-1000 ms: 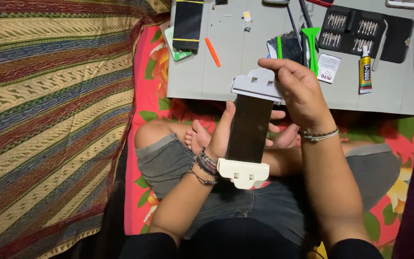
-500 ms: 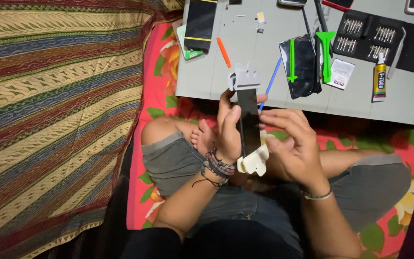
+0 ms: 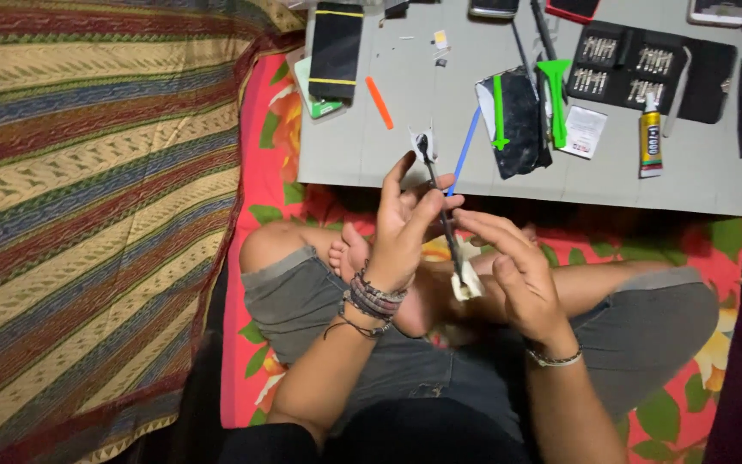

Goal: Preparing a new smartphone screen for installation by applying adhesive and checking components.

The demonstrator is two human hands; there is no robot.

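Black, flat panel (image 3: 445,215) with white end clips, seen edge-on from the head camera, held up over the crossed legs, just short of the grey board (image 3: 362,146). Clamped on both ends already; nothing prised apart as far as visible, green pry tools (image 3: 553,90) and glue tube (image 3: 650,137) lying unused on the board. Left hand (image 3: 401,232) raised, fingers pinching the upper half. Right hand (image 3: 517,275) lower, fingers closed round the bottom clip.
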